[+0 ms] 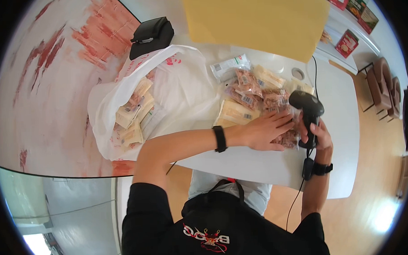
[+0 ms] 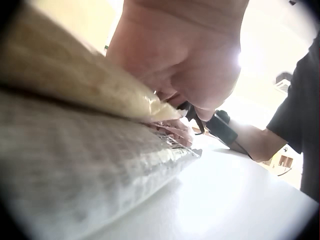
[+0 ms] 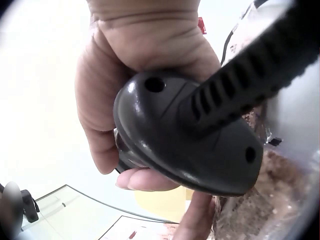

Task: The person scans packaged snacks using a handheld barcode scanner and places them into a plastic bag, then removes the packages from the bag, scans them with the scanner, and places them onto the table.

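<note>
My right hand [image 1: 322,136] grips a black barcode scanner [image 1: 307,102] by its handle, its head over the right side of a pile of clear packets. In the right wrist view the fingers wrap the handle above the scanner's base [image 3: 170,135]; a ribbed cable sleeve leaves it. My left hand [image 1: 268,129] lies palm down, fingers extended, on a reddish-brown food packet [image 1: 289,140] at the pile's near edge. Other brown packets [image 1: 247,83] and cream-coloured packets [image 1: 236,113] with barcode labels lie just beyond it. The left wrist view shows a cream packet [image 2: 75,75] close beside the hand.
A white plastic bag [image 1: 184,90] holding more packets [image 1: 134,114] gapes at left, with a black case [image 1: 151,37] behind it. A yellow sheet [image 1: 254,22] covers the table's far side. A tape roll [image 1: 297,73] sits past the pile. The scanner's cable [image 1: 294,205] hangs over the near edge.
</note>
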`<state>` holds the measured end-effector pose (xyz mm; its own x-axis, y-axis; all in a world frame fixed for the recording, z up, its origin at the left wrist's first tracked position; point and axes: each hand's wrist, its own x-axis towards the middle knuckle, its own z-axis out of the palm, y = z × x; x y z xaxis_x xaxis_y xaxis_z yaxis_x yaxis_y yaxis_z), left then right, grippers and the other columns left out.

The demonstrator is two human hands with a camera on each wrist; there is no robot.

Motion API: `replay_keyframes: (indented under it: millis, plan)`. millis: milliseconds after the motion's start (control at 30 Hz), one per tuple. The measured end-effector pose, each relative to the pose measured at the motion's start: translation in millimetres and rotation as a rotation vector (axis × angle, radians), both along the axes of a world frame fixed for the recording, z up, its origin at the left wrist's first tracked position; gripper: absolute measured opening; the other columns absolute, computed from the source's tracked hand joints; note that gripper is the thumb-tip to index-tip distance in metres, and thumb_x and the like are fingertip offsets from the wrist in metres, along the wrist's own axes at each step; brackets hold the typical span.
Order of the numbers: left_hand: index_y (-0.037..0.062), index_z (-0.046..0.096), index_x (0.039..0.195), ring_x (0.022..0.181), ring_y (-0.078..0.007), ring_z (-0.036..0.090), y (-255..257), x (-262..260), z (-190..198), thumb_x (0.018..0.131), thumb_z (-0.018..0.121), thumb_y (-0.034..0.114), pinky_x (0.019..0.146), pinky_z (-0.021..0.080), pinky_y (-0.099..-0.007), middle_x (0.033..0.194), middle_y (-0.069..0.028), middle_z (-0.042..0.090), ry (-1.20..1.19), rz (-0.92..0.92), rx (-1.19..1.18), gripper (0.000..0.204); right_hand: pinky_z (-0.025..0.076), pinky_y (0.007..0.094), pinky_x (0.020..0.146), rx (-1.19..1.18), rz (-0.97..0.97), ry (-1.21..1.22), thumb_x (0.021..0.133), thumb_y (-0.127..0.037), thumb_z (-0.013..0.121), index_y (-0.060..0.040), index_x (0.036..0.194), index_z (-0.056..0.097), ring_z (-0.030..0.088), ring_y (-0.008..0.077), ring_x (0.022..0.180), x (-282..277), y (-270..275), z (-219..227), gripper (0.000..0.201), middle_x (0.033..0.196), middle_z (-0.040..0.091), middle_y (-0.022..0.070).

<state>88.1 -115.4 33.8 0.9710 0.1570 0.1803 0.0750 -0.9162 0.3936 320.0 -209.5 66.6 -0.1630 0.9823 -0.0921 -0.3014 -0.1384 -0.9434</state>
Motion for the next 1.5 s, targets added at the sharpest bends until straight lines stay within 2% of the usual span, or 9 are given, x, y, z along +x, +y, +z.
replay_keyframes:
  millis: [233, 433, 500, 700, 900, 1033, 1133, 1200, 1500]
  plan:
    - [0.0062, 0.070, 0.103, 0.092, -0.0281, 0.068, 46.2, -97.2, 54.9, 0.093, 0.058, 0.026, 0.083, 0.053, -0.0369, 0.106, -0.0095, 0.070, -0.152, 0.619, -0.269, 0.025, 0.044, 0.0239, 0.051, -0.059, 0.086, 0.023, 0.075, -0.040, 0.080, 0.0010, 0.117, 0.052, 0.056, 0.0127, 0.054, -2.2, -6.2, -5.6, 0.065, 0.070, 0.057, 0.0048]
    - [-0.0001, 0.064, 0.108, 0.103, -0.0365, 0.062, 128.4, -230.7, 45.8, 0.088, 0.057, 0.018, 0.092, 0.049, -0.0438, 0.110, -0.0185, 0.066, -0.085, 0.997, 0.340, 0.028, 0.043, 0.0243, 0.051, -0.048, 0.094, 0.018, 0.078, -0.037, 0.079, 0.0009, 0.117, 0.053, 0.055, 0.0126, 0.054, -1.8, -5.8, -8.8, 0.061, 0.071, 0.057, 0.0043]
    - [0.0009, 0.054, 0.125, 0.118, -0.0370, 0.055, 145.5, -265.0, 55.8, 0.089, 0.057, 0.019, 0.100, 0.044, -0.0447, 0.126, -0.0198, 0.059, 0.409, 1.251, 0.172, 0.041, 0.043, 0.0243, 0.052, -0.042, 0.088, 0.020, 0.078, -0.036, 0.078, 0.0009, 0.118, 0.053, 0.055, 0.0125, 0.054, -2.1, -5.1, -8.2, 0.060, 0.071, 0.057, 0.0042]
    - [-0.0057, 0.050, 0.130, 0.133, -0.0399, 0.042, 143.1, -321.2, 31.1, 0.082, 0.059, 0.014, 0.108, 0.039, -0.0469, 0.142, -0.0259, 0.044, 0.553, 1.600, 0.106, 0.053, 0.042, 0.0244, 0.048, -0.054, 0.045, 0.021, 0.076, -0.040, 0.080, 0.0011, 0.120, 0.052, 0.053, 0.0127, 0.051, -0.4, -5.9, -11.7, 0.066, 0.067, 0.054, 0.0039]
    - [-0.0014, 0.037, 0.143, 0.135, -0.0419, 0.037, 114.5, -307.8, 30.1, 0.073, 0.063, 0.005, 0.111, 0.036, -0.0448, 0.144, -0.0257, 0.036, 0.120, 1.094, 0.105, 0.075, 0.042, 0.0250, 0.053, -0.035, 0.067, -0.033, 0.078, -0.038, 0.077, 0.0005, 0.116, 0.054, 0.053, 0.0125, 0.055, 5.1, -8.5, -8.9, 0.058, 0.072, 0.056, 0.0038]
    - [-0.0007, 0.032, 0.146, 0.133, -0.0376, 0.039, 113.4, -285.7, 19.0, 0.069, 0.068, 0.007, 0.104, 0.043, -0.0404, 0.144, -0.0277, 0.033, -0.068, 1.120, -0.035, 0.086, 0.041, 0.0249, 0.053, -0.046, 0.067, -0.032, 0.078, -0.039, 0.076, 0.0005, 0.116, 0.055, 0.052, 0.0120, 0.056, 3.8, -8.7, -8.8, 0.058, 0.072, 0.055, 0.0035]
    - [-0.0044, 0.036, 0.139, 0.114, -0.0322, 0.058, 127.7, -282.9, 8.8, 0.067, 0.074, 0.013, 0.082, 0.054, -0.0348, 0.129, -0.0280, 0.049, -0.037, 1.217, 0.286, 0.084, 0.041, 0.0247, 0.053, -0.023, 0.102, -0.034, 0.079, -0.039, 0.075, 0.0002, 0.117, 0.055, 0.052, 0.0113, 0.056, 4.6, -9.0, -8.4, 0.058, 0.072, 0.055, 0.0029]
    - [-0.0069, 0.048, 0.123, 0.084, -0.0274, 0.068, 132.5, -277.7, 19.7, 0.065, 0.079, 0.019, 0.060, 0.055, -0.0314, 0.101, -0.0219, 0.063, 0.105, 1.448, -0.430, 0.070, 0.041, 0.0245, 0.054, -0.021, 0.101, -0.036, 0.080, -0.039, 0.075, 0.0002, 0.117, 0.055, 0.052, 0.0110, 0.056, 4.7, -9.7, -8.7, 0.057, 0.072, 0.055, 0.0027]
    - [-0.0015, 0.062, 0.098, 0.072, -0.0155, 0.066, 83.8, -209.2, 71.0, 0.078, 0.070, 0.008, 0.059, 0.055, -0.0304, 0.089, -0.0077, 0.067, -0.347, 1.099, -0.864, 0.024, 0.042, 0.0243, 0.055, -0.011, 0.143, -0.009, 0.081, -0.040, 0.075, 0.0010, 0.117, 0.054, 0.053, 0.0105, 0.057, 2.6, -11.1, -7.4, 0.058, 0.073, 0.057, 0.0031]
